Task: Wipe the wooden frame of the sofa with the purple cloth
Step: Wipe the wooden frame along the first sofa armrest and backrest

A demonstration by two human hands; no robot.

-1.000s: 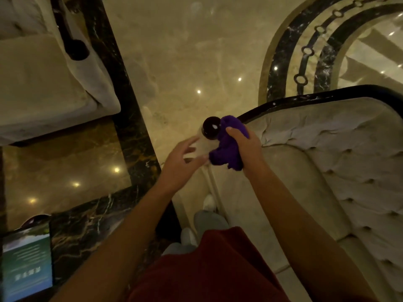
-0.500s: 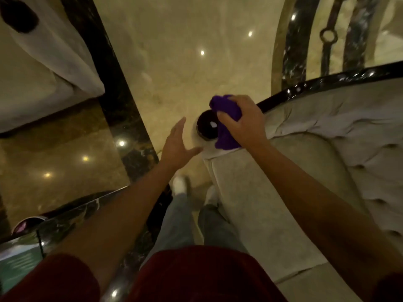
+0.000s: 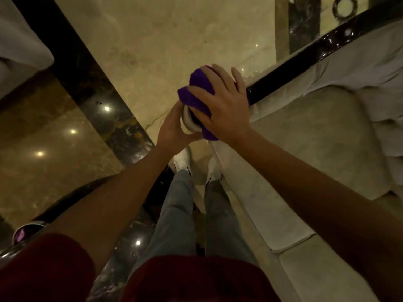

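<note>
The right hand [image 3: 220,105] grips the cloth [image 3: 197,92], pressing it over the rounded end of the frame [image 3: 322,49] — wiping is underway. The left hand [image 3: 174,129] cups that end from below, fingers curled. Next, I judge: slide along the dark rail, which looks unobstructed beside the cushion [image 3: 305,149].

One view only: head camera, high up, looks straight down, close over both bare hands, shiny marble floor [image 3: 174,29] far below.
</note>
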